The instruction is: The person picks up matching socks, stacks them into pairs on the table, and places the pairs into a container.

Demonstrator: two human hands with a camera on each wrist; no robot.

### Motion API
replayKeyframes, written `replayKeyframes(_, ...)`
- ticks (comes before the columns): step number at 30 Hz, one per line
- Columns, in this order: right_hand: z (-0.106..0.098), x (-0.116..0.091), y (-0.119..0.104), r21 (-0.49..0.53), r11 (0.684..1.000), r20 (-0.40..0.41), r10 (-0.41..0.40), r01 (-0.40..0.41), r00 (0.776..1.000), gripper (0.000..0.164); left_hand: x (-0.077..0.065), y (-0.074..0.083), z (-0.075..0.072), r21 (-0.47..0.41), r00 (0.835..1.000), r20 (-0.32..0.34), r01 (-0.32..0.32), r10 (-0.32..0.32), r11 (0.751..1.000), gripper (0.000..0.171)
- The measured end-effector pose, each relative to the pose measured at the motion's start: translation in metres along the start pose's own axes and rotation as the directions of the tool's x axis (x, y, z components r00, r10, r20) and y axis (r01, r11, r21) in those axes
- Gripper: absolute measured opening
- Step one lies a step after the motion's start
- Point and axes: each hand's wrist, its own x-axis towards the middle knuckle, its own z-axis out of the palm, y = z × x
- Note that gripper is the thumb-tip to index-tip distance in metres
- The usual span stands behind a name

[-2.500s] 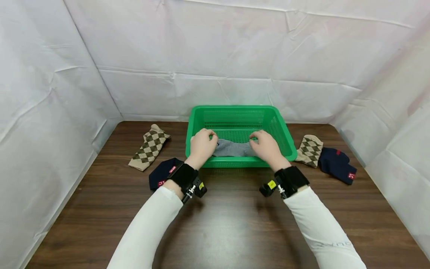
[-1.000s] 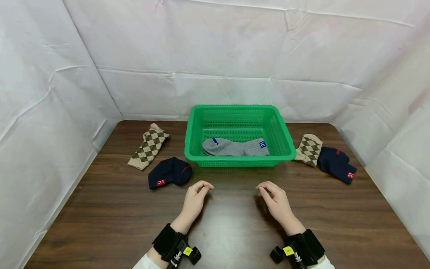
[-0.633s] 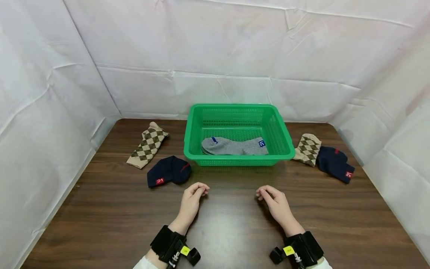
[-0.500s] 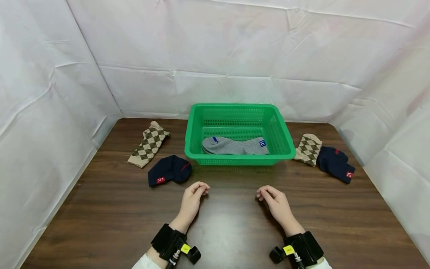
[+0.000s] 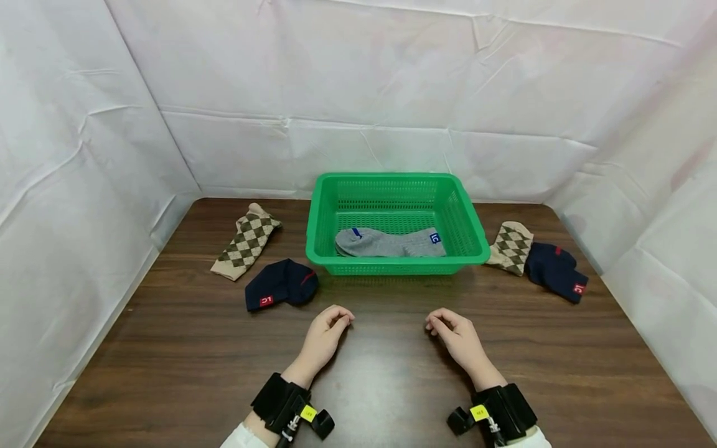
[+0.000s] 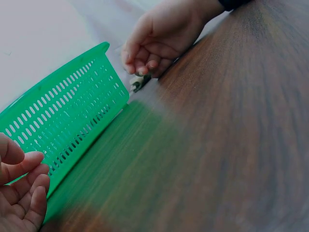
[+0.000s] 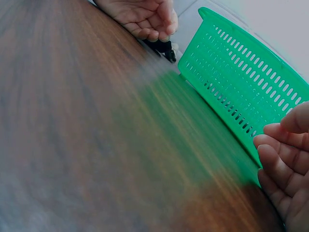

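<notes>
Both hands rest on the wooden table in front of a green basket. My left hand, fingers loosely curled around nothing, lies nearest a navy sock with a red label. On the other side my right hand is likewise relaxed and holds nothing. Inside the basket, along its near wall, lies a grey sock with blue marks, its toe to the left. The left wrist view shows the left hand's bent fingers before the slotted basket wall; the right wrist view shows the right hand's fingers similarly.
An argyle beige sock lies left of the basket, behind the navy one. To the basket's right another argyle sock lies against a second navy sock. White sheeting stands behind and at both sides of the table.
Both hands have let go of the grey sock in the basket and drawn back toward me onto the table. Over the last half second they have stayed nearly still.
</notes>
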Motion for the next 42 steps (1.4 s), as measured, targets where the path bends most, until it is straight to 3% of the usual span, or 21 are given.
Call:
replayKeyframes(6,0.0,0.0,-0.002,-0.014,1.0,0.01,0.003,-0.003,1.0,0.016,0.001,-0.007,0.0,0.018,0.999,0.001,-0.032,0.032,0.999,0.015)
replayKeyframes(11,0.0,0.003,0.012,0.007,1.0,0.009,0.008,-0.008,1.0,0.017,0.002,-0.006,0.001,0.04,0.999,0.009,-0.031,0.03,0.999,0.015)
replayKeyframes(15,-0.003,0.009,0.031,0.052,0.999,-0.042,-0.003,0.005,0.999,0.018,0.003,-0.005,0.001,0.062,0.999,0.011,-0.041,0.04,0.997,0.015)
replayKeyframes(19,-0.014,0.012,0.039,0.087,0.996,-0.149,0.005,0.009,0.989,0.019,0.004,-0.006,0.002,0.076,0.999,0.015,-0.049,0.048,0.996,0.015)
replayKeyframes(22,-0.027,0.016,0.041,0.128,0.992,-0.252,0.029,0.004,0.967,0.02,0.003,-0.006,0.002,0.076,0.999,0.016,-0.048,0.047,0.996,0.015)
replayKeyframes(26,-0.049,0.025,0.048,0.108,0.994,-0.409,0.023,0.024,0.912,0.019,0.002,-0.007,0.002,0.076,0.999,0.017,-0.049,0.047,0.996,0.016)
replayKeyframes(29,-0.071,0.037,0.055,-0.008,1.0,-0.495,-0.014,0.011,0.869,0.017,0.003,-0.007,0.001,0.077,0.998,0.012,-0.058,0.058,0.995,0.016)
replayKeyframes(32,-0.097,0.052,0.062,-0.162,0.985,-0.523,-0.041,-0.052,0.851,0.019,0.003,-0.007,0.0,0.083,0.997,0.007,-0.073,0.072,0.994,0.016)
replayKeyframes(35,-0.126,0.065,0.07,-0.293,0.948,-0.481,-0.032,-0.127,0.876,0.027,0.003,-0.007,0.0,0.095,0.997,0.008,-0.078,0.077,0.992,0.015)
replayKeyframes(39,-0.159,0.076,0.082,-0.43,0.874,-0.36,0.064,-0.226,0.931,0.04,0.003,-0.007,0.0,0.092,0.998,0.015,-0.064,0.063,0.994,0.016)
replayKeyframes(42,-0.176,0.08,0.092,-0.532,0.809,-0.262,0.123,-0.25,0.957,0.047,0.001,-0.007,0.001,0.089,0.998,0.023,-0.064,0.062,0.994,0.016)
